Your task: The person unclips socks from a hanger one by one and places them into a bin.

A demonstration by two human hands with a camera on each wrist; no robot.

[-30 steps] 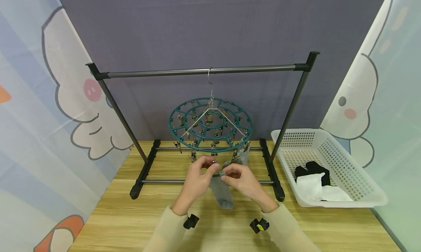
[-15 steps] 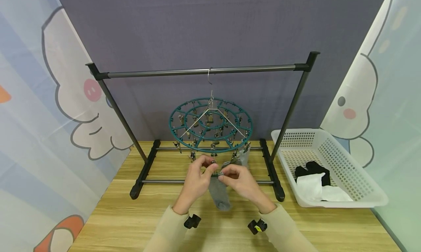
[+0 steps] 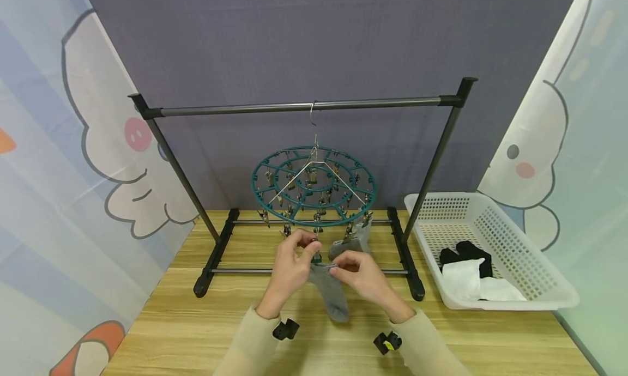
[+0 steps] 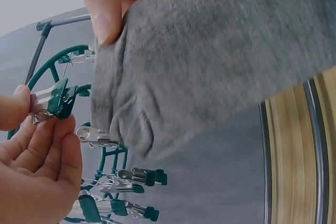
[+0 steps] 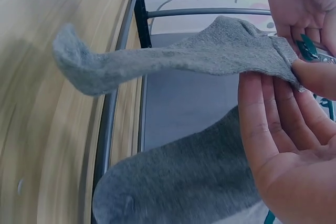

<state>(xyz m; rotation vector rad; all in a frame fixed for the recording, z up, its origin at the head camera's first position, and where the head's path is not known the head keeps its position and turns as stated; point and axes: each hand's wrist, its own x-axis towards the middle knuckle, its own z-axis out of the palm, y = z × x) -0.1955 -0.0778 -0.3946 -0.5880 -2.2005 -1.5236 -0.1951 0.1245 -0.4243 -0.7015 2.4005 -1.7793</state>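
My left hand (image 3: 290, 264) pinches the metal handles of a green-tipped clip (image 4: 60, 99) between thumb and fingers. That clip hangs at the front of a round green clip hanger (image 3: 314, 223). A grey sock (image 3: 331, 294) dangles toe down from my right hand (image 3: 363, 275), whose thumb and fingers pinch its cuff (image 5: 286, 59). The green tips are just above the cuff in the head view and stand apart from it in the left wrist view. Behind my right hand, another grey sock (image 3: 360, 238) hangs from clips at the hanger's right side.
A black-footed metal rack (image 3: 301, 109) carries the hanger by its hook. On the right stands a white perforated basket (image 3: 535, 256) with black (image 3: 473, 253) and white fabric pieces (image 3: 463, 278) inside. Wooden tabletop (image 3: 314, 349) extends under everything.
The cuff, earlier right at the clip's tips, is now slightly below them. My right hand has shifted a little right and down, and the sock's toe hangs lower. My left hand keeps pinching the clip.
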